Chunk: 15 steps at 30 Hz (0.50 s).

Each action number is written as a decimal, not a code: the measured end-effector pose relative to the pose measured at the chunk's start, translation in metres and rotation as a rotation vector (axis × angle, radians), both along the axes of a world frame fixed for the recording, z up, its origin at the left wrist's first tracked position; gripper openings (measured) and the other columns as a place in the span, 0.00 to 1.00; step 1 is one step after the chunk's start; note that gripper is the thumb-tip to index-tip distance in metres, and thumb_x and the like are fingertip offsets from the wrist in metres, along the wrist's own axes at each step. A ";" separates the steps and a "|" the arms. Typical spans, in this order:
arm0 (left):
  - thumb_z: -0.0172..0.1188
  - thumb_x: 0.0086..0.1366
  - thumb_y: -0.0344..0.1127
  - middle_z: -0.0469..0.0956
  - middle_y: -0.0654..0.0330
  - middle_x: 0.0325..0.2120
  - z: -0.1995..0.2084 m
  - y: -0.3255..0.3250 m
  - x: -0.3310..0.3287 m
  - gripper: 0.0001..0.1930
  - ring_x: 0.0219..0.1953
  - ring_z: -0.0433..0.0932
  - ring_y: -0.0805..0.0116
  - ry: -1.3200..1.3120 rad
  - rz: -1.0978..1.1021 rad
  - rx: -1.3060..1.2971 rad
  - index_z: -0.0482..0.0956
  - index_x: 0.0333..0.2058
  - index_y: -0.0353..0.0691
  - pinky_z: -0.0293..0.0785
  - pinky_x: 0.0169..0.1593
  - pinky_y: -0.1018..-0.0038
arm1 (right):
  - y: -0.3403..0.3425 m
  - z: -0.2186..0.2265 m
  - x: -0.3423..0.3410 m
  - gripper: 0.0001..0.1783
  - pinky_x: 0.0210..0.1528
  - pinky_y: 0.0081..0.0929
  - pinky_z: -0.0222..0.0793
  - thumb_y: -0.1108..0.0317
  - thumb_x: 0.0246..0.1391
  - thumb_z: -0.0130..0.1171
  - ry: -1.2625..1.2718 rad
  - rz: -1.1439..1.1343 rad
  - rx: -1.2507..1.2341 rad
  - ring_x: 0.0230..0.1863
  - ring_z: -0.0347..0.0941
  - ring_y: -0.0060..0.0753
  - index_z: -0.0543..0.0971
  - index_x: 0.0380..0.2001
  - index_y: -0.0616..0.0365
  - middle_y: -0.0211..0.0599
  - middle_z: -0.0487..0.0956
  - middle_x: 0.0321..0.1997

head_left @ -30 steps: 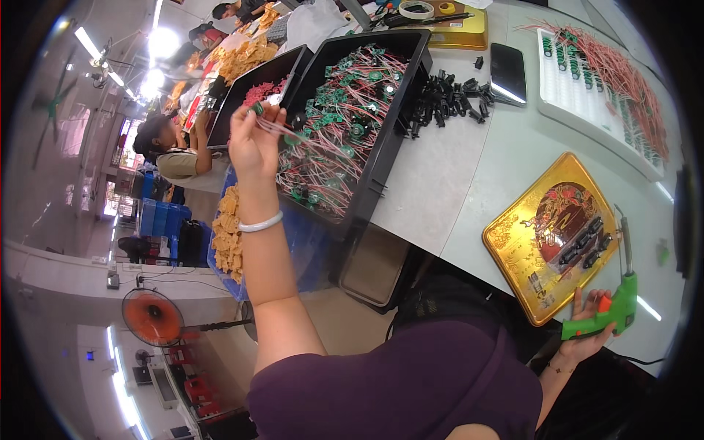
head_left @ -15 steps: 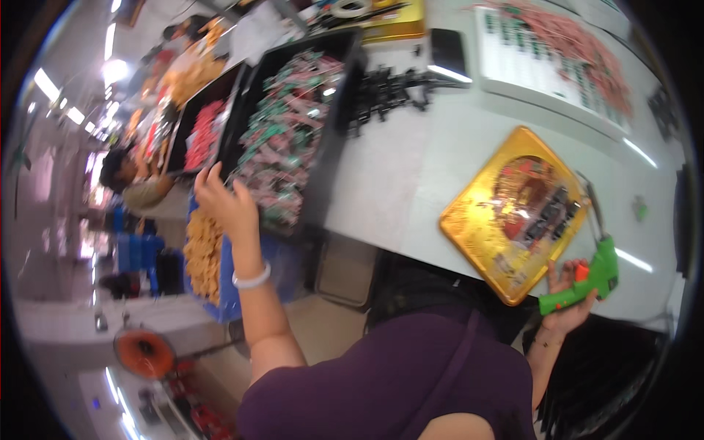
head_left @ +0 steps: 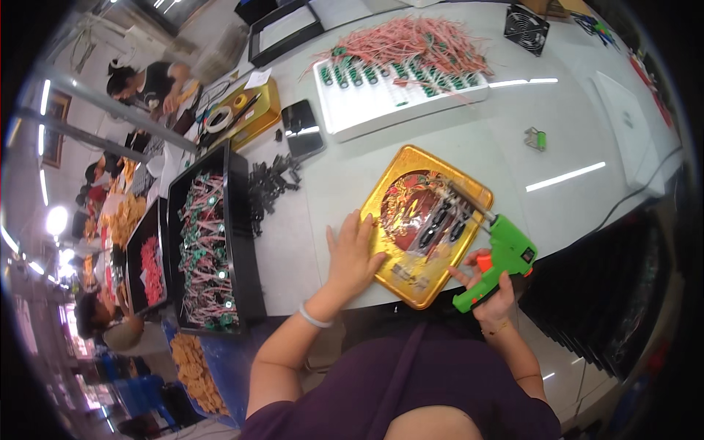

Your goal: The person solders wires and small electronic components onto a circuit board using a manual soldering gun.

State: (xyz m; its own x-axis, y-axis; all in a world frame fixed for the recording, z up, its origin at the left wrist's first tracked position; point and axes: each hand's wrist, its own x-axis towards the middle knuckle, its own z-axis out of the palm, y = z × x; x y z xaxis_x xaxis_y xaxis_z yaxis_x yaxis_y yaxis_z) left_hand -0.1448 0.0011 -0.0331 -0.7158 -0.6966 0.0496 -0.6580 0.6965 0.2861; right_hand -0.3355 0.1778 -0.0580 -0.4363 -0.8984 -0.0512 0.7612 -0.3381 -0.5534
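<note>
My right hand (head_left: 493,292) grips a green glue gun (head_left: 510,253) with an orange trigger. Its thin metal nozzle reaches over the right part of a shallow golden tin tray (head_left: 392,172). Small black parts (head_left: 436,224) lie on the tray's decorated middle, beneath the nozzle. My left hand (head_left: 352,257) rests with fingers spread against the tray's left edge, holding nothing. Left of that hand stands a black bin (head_left: 246,279) of green coils with pink wires (head_left: 207,249). Loose black pieces (head_left: 271,183) are heaped beside the bin.
Beyond the tray, a white block (head_left: 396,114) carries rows of green coils and pink wires. Near it lie a black phone (head_left: 302,128), a small fan (head_left: 526,31) and a small green part (head_left: 537,138). Black stacked trays (head_left: 587,308) stand at right. Other people work at far left.
My left hand has moved right from beside the bin to the golden tray's left edge. The view has turned rightward. My right hand still holds the glue gun at the tray.
</note>
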 end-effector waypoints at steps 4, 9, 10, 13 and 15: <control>0.56 0.51 0.42 0.49 0.48 0.56 0.005 -0.034 0.008 0.35 0.60 0.48 0.52 -0.050 -0.176 0.016 0.53 0.56 0.38 0.36 0.58 0.46 | 0.004 0.008 -0.008 0.32 0.51 0.44 0.63 0.45 0.48 0.47 0.106 -0.084 -0.042 0.46 0.61 0.32 0.63 0.47 0.61 0.41 0.64 0.46; 0.56 0.51 0.38 0.61 0.49 0.48 0.023 -0.069 -0.029 0.27 0.53 0.58 0.51 0.169 -0.171 0.021 0.62 0.50 0.39 0.48 0.55 0.53 | -0.001 0.012 -0.051 0.32 0.47 0.35 0.66 0.45 0.49 0.45 0.231 -0.251 -0.056 0.45 0.61 0.30 0.64 0.47 0.62 0.41 0.65 0.45; 0.55 0.50 0.36 0.66 0.50 0.43 0.032 -0.080 -0.048 0.23 0.49 0.62 0.52 0.259 -0.155 -0.071 0.66 0.47 0.39 0.52 0.53 0.57 | -0.001 0.007 -0.059 0.32 0.46 0.35 0.66 0.45 0.49 0.45 0.212 -0.254 -0.040 0.44 0.62 0.30 0.64 0.47 0.62 0.40 0.65 0.45; 0.55 0.50 0.32 0.73 0.61 0.29 0.055 -0.128 -0.107 0.07 0.39 0.67 0.59 0.361 -0.164 -0.412 0.77 0.30 0.43 0.57 0.45 0.63 | -0.003 -0.003 -0.069 0.31 0.46 0.33 0.64 0.46 0.50 0.44 0.151 -0.258 -0.018 0.43 0.63 0.28 0.64 0.47 0.62 0.40 0.66 0.45; 0.56 0.49 0.32 0.73 0.67 0.24 0.054 -0.164 -0.145 0.03 0.36 0.68 0.65 0.368 -0.139 -0.565 0.79 0.23 0.48 0.57 0.43 0.64 | -0.005 -0.004 -0.068 0.30 0.46 0.32 0.62 0.45 0.51 0.43 0.074 -0.246 -0.002 0.43 0.62 0.26 0.65 0.47 0.60 0.35 0.67 0.44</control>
